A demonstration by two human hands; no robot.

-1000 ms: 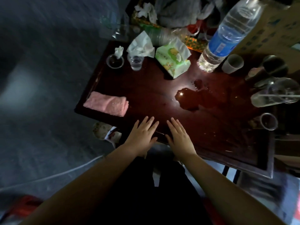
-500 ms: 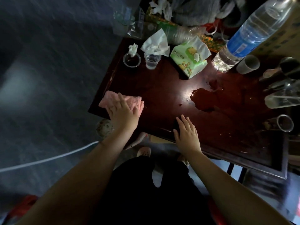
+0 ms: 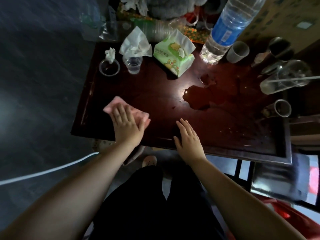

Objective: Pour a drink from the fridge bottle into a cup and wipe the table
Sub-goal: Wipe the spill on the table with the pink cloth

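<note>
Since the earlier frame: left hand has slid the pink cloth rightward along the near-left of the counter; right hand unmoved.

Left fingers lie flat and spread on the cloth, pressing rather than gripping; cloth shows past the fingertips on the far-left side and beside the thumb. Right fingers open, palm down on the near edge, holding nothing. Spill sits to the right and farther in, well apart from the cloth (not yet touched). Judgement: keep the palm flat, sweep right into the puddle, steer clear of the water bottle and tissue pack.
</note>
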